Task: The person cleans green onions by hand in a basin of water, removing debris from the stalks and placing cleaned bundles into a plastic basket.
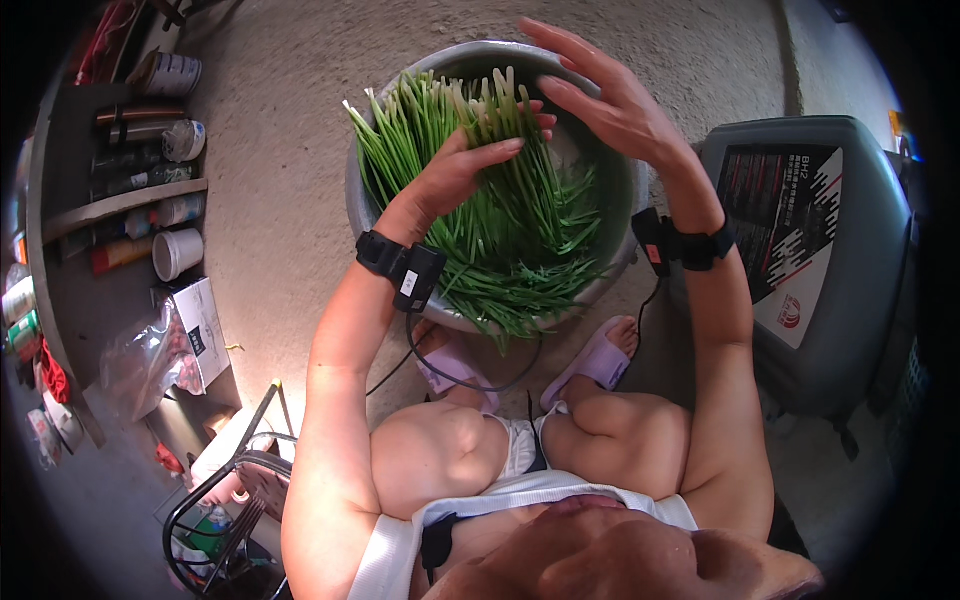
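Note:
My left hand (469, 161) grips a bundle of long green stalks (510, 112) with pale cut ends turned up, the thumb across its front. The bundle is over a round metal basin (358, 196) on the floor. More leafy green stalks (409, 135), which look like garlic chives, fill the left side and the near part of the basin, some leaves hanging over its near rim. My right hand (611, 97) is raised above the basin's far right rim, fingers apart, holding nothing. A black device is strapped to each wrist.
A large grey plastic container (795, 262) with a printed label is on the right. At the left are shelves (124, 212) with bottles, a can and a white tub (178, 253). A metal-framed chair (199, 495) stands at the lower left. Cables hang from both wrist devices near my feet.

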Available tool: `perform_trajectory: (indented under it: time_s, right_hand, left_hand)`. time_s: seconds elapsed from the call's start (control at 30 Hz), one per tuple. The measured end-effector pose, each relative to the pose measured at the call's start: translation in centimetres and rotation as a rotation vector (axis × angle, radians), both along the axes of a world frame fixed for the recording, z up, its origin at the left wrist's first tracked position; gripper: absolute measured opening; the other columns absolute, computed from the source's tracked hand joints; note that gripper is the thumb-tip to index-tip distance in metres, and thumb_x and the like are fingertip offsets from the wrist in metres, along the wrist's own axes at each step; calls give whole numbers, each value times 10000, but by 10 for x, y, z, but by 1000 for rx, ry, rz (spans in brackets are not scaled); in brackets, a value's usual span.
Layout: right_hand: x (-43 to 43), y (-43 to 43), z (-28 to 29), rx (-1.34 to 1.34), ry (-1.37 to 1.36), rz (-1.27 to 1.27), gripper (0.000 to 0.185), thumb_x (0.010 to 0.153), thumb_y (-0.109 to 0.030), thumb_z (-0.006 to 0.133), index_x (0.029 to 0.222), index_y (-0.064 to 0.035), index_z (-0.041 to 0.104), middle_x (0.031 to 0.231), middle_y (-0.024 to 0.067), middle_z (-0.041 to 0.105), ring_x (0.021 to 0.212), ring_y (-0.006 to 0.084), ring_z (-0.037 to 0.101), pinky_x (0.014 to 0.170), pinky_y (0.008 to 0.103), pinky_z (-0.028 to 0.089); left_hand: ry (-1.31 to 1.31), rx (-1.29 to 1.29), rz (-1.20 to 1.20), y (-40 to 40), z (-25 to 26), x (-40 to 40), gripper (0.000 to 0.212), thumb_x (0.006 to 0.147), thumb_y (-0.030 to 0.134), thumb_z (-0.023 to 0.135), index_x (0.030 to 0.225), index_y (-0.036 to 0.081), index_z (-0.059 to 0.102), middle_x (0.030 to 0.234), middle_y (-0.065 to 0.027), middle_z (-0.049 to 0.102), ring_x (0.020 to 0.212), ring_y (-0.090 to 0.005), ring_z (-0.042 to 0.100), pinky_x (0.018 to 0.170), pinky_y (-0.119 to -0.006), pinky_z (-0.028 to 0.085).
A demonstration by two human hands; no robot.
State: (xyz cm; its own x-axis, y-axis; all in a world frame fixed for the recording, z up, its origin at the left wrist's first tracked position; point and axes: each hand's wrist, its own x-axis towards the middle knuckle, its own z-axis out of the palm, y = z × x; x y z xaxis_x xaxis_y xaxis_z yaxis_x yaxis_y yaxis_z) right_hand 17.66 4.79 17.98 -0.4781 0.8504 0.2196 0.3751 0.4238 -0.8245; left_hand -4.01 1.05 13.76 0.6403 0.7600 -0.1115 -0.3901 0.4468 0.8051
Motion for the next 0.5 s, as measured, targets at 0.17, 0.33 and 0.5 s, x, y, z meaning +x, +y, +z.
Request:
perform_trajectory:
  time_s: [0.17, 0.33, 0.5]
  right_hand:
    - [-25, 3, 4, -22, -11, 233, 442, 979, -236, 498, 1397, -96, 462, 1341, 124, 550, 1189, 279, 557, 1004, 367, 436]
    - [-22, -8, -1, -87, 41, 162, 404, 984, -205, 490, 1374, -98, 491, 1320, 125, 562, 1164, 252, 565, 997, 372, 436]
    - [-18, -14, -3, -270, 229, -221, 561, 820, -296, 746, 1306, -95, 551, 1095, 121, 625, 888, 147, 635, 710, 281, 516]
  left_hand:
    - [86, -167, -7, -1, -10, -4, 406, 950, 124, 572, 1335, 40, 477, 1242, -70, 592, 1140, -179, 570, 980, -342, 471]
    - [56, -161, 13, -4, -1, -4, 428, 957, 122, 572, 1361, 69, 440, 1249, -56, 576, 1144, -179, 568, 980, -350, 472]
    - [132, -59, 95, -3, -5, 0, 366, 952, 157, 588, 1292, 30, 539, 1200, -52, 624, 1076, -147, 598, 940, -305, 489]
